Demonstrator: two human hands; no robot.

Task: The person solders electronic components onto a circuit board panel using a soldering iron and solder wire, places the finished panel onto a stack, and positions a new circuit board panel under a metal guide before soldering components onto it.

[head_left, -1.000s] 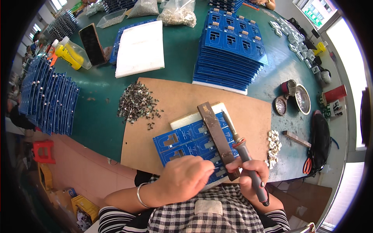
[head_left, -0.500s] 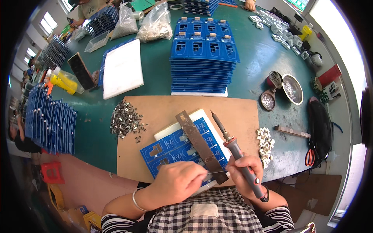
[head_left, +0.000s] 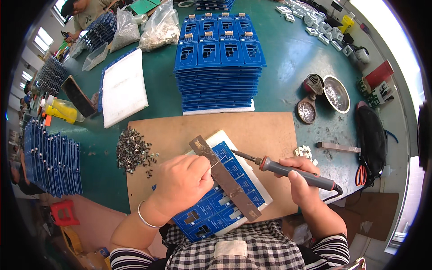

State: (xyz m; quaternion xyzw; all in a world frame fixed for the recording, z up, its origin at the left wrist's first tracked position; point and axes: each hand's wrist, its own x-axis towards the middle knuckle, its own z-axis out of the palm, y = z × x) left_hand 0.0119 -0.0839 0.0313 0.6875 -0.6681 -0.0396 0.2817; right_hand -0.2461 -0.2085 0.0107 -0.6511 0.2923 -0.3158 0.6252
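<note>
My right hand (head_left: 302,180) grips a grey soldering iron (head_left: 283,169), its tip pointing left over the upper edge of a blue circuit board panel (head_left: 251,188). Fingers of my left hand (head_left: 182,182) are pinched on a thin strand of solder wire (head_left: 217,164), whose end sticks out toward the iron's tip. Across the panel lies a dark, flat metal bar (head_left: 227,180). Beneath the panel is a white foam pad (head_left: 266,194), tilted on a brown board (head_left: 279,135). My left hand and forearm hide the panel's left part.
Small dark components (head_left: 131,150) are heaped to the left, white connectors (head_left: 306,154) to the right. A tall stack of blue panels (head_left: 218,85) stands behind. Toward the right are an iron stand (head_left: 313,84), a metal bowl (head_left: 337,96) and orange-handled scissors (head_left: 361,174).
My right hand has swung the soldering iron from pointing upward to pointing left, its tip now over the panel. My left hand has moved up and left with the solder wire. The view has shifted.
</note>
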